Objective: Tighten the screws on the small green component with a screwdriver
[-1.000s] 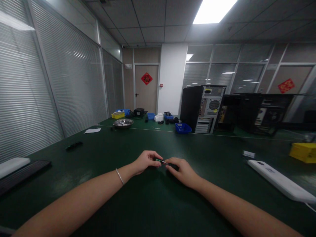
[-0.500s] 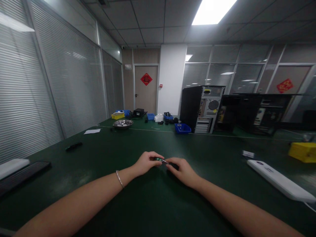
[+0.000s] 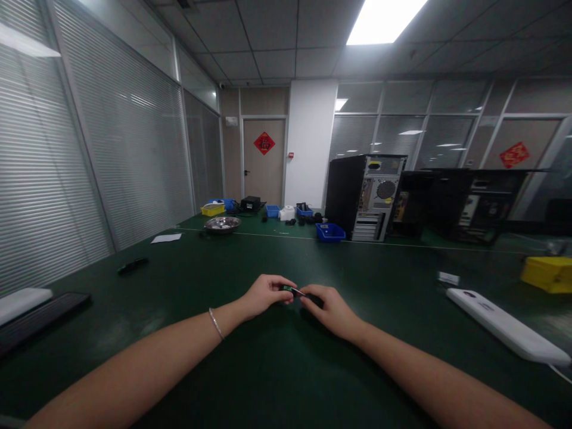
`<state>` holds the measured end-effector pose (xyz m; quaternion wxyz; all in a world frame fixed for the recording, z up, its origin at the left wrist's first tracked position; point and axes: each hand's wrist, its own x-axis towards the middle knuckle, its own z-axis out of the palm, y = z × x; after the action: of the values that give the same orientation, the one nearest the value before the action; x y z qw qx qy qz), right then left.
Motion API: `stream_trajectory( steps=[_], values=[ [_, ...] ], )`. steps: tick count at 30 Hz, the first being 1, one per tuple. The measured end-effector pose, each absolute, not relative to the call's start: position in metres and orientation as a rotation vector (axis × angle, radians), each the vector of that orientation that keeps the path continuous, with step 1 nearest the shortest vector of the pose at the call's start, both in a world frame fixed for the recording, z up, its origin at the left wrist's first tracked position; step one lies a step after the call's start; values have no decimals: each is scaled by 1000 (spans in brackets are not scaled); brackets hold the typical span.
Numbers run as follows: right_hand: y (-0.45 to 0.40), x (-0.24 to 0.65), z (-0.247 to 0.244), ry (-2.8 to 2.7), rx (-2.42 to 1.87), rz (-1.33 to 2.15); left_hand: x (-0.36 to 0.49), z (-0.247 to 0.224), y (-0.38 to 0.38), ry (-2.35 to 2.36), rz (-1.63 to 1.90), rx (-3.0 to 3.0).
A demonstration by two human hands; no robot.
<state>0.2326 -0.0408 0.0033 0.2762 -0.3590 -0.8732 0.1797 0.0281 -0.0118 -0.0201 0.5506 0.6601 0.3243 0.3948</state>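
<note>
My left hand (image 3: 267, 295) pinches a small green circuit board (image 3: 287, 288) between thumb and fingers, low over the dark green tabletop (image 3: 286, 369). Opposite it, my right hand (image 3: 329, 307) is closed with thumb and index finger around a thin metal-shafted tool (image 3: 298, 292). The shaft points left and its tip meets or nearly meets the right end of the board. Most of the tool is hidden in my right hand, so its exact kind does not show. A bracelet (image 3: 215, 324) circles my left wrist.
On the right lie a white power strip (image 3: 504, 325) and a yellow bin (image 3: 547, 274). A keyboard (image 3: 44, 319) and a dark slim object (image 3: 133, 266) lie left. Farther back stand a metal bowl (image 3: 222, 224), a blue bin (image 3: 330, 232) and a computer tower (image 3: 366, 196).
Both hands keep almost the same place and grip. The small board appears slightly turned between the fingers, and the view has shifted by a hair.
</note>
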Motion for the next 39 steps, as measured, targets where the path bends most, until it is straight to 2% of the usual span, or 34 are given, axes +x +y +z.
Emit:
stream_trajectory(
  steps=[7,39],
  values=[
    [-40,232,4,-2334,-999,481,28,-24,-8,727,1026,1559],
    [-35,236,-3,-2369,-924,483,27,-12,-18,735,952,1545]
  ],
)
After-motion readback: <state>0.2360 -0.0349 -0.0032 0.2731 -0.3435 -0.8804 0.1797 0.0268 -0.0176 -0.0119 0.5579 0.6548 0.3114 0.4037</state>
